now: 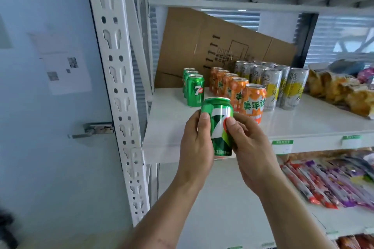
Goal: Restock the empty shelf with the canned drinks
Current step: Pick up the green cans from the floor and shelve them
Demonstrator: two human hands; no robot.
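Green can (219, 125) pinched upright between left hand (195, 143) and right hand (250, 147), fingers closed on it. Set at 11 o'clock, fronting green row (194, 92), logo outward.

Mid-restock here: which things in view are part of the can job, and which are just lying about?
Part of the job:
- green can held in the left hand and right hand
- green row, orange row, silver-yellow cans
- white shelf

Lying about:
- cardboard sheet
- snack bags
- packets on the lower shelf
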